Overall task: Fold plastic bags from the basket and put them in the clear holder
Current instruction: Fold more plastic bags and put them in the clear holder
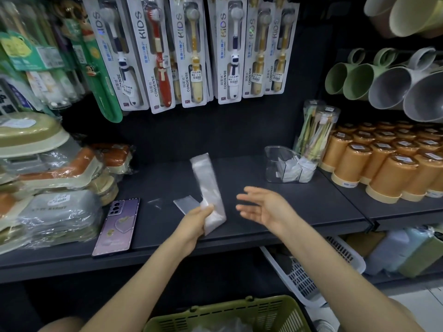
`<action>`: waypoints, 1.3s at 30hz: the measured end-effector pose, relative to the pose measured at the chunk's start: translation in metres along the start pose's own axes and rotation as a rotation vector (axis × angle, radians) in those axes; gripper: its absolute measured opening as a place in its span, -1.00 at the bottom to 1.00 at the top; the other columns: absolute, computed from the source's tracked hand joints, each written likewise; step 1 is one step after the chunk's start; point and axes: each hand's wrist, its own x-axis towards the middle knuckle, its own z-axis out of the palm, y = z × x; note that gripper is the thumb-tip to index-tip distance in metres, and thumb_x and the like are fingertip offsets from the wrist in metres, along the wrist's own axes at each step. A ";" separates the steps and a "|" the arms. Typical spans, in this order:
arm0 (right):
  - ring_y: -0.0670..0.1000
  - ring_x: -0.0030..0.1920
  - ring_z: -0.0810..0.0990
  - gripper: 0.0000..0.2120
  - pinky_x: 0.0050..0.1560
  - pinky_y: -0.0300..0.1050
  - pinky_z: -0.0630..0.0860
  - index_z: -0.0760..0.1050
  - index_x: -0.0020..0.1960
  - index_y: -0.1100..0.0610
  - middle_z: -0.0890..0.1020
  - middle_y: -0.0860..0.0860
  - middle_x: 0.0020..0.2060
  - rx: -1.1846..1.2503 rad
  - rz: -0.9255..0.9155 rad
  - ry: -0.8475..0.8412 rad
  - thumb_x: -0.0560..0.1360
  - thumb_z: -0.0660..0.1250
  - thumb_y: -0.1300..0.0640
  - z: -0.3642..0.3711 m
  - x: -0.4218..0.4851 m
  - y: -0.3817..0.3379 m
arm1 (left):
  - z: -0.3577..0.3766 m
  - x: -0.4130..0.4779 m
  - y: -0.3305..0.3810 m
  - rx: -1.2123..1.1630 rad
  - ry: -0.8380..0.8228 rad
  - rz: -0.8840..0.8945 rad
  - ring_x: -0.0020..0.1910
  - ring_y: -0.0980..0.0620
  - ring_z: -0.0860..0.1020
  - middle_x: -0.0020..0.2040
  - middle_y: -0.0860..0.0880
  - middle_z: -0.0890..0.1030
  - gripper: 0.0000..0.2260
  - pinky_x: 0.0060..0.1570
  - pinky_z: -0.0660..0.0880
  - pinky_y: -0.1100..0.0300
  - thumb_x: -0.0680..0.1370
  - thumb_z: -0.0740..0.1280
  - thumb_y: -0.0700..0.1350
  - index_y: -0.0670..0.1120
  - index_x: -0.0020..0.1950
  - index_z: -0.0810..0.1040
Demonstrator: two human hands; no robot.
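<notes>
On dark shelf: bare mid spot, prob. used as work top. Below, green basket w/ more bags, kept close for easy grab. Up top, toothbrush packs marked "KIDS" & "CONDENSE". At rt, clear holder w/ folded bags inside. Plastic bag long, held up over shelf, prob. mid-fold. L hand pinching its low end; R hand spread, holding nothing.

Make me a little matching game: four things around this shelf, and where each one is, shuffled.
Things: 1 plastic bag; 2 phone; 3 clear holder; 4 green basket.
Places: A next to the orange cups; B below the shelf; C in the left hand; D lying flat on the shelf, at left.
Pairs: 1-C; 2-D; 3-A; 4-B.
</notes>
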 end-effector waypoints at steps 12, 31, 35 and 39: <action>-0.13 -0.56 0.44 -0.86 -0.58 -0.28 0.28 0.55 -0.14 0.18 0.55 0.03 -0.33 -0.493 -0.060 0.028 0.54 0.37 0.12 0.031 0.029 0.050 | -0.015 0.004 0.001 -0.238 -0.090 -0.059 0.17 -0.12 0.60 0.14 -0.21 0.64 -0.74 0.23 0.48 0.04 0.64 0.19 -0.20 -0.29 0.26 0.50; -0.08 -0.51 0.34 -0.91 -0.56 -0.29 0.23 0.54 -0.21 0.23 0.48 0.09 -0.39 -1.042 -0.043 -0.054 0.46 0.36 0.22 0.000 0.031 0.033 | -0.026 0.046 0.021 -0.145 0.241 -0.058 -0.15 -0.06 0.61 -0.04 -0.21 0.61 -0.85 -0.36 0.61 0.21 0.57 0.30 -0.31 -0.26 0.14 0.49; -0.12 -0.48 0.37 -0.90 -0.43 -0.26 0.31 0.56 -0.25 0.24 0.48 -0.01 -0.45 -1.159 -0.099 -0.060 0.43 0.37 0.25 -0.007 0.035 0.027 | -0.027 0.053 0.018 0.078 0.370 0.040 0.00 -0.09 0.58 0.11 -0.20 0.56 -0.69 -0.15 0.63 0.08 0.52 0.37 -0.27 -0.21 0.25 0.45; -0.15 -0.43 0.42 -0.80 -0.36 -0.25 0.34 0.53 -0.39 0.12 0.49 -0.11 -0.49 -1.214 -0.116 -0.068 0.40 0.43 0.24 -0.015 0.041 0.019 | -0.029 0.045 0.015 0.677 0.485 0.370 -0.07 -0.01 0.56 -0.14 0.00 0.60 -0.72 -0.03 0.46 0.15 0.53 0.37 -0.18 -0.18 0.22 0.50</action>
